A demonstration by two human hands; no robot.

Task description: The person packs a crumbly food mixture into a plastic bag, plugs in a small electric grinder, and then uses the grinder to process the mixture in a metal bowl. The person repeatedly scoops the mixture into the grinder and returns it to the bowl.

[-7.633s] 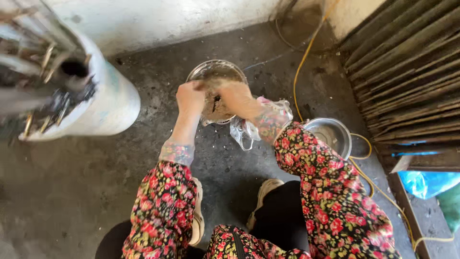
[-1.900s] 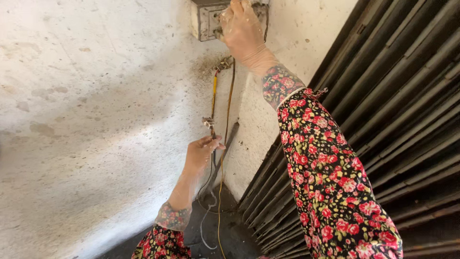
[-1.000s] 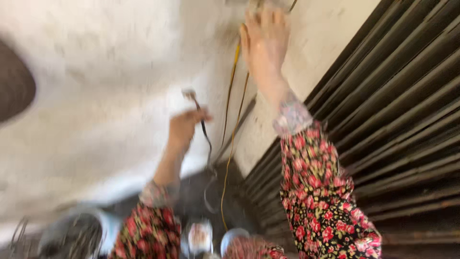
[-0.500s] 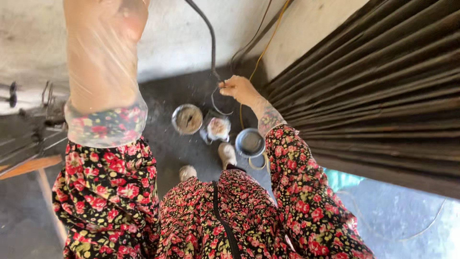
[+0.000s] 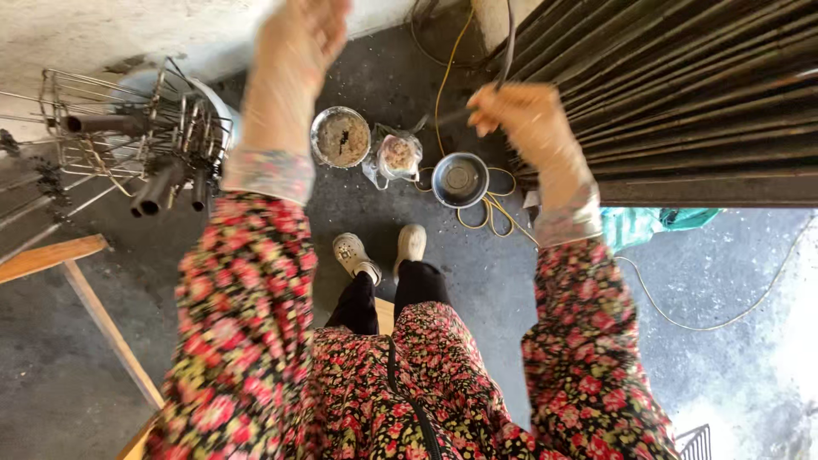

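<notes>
The view now looks straight down at the floor (image 5: pixel 102 383), where half a second ago it was still tilted toward the wall, and a second before that both arms reached high up the wall at the switch box; so the reaching at the wall looks finished and the work is back over the bowls. The right hand (image 5: pixel 520 115), right of centre near the top, has its fingers pinched around a dark cable (image 5: pixel 509 38) that runs up out of the frame; the same cable was in hand a moment ago, so it has been carried down from the wall. The left hand (image 5: pixel 298 38), upper middle, is raised close to the camera and blurred; it seems empty, but I cannot tell how its fingers stand. Below the hands, on the floor, sit a bowl of mash (image 5: pixel 341 136), just beside it a clear bag (image 5: pixel 396 158) of similar stuff, and right of that an empty steel bowl (image 5: pixel 460 179) lying on loops of yellow cord (image 5: pixel 490 213). A wire rack (image 5: pixel 136 136) fills the upper left, a dark shutter (image 5: pixel 682 94) the upper right. The shoes (image 5: pixel 379 251) stand just below the bowls.
</notes>
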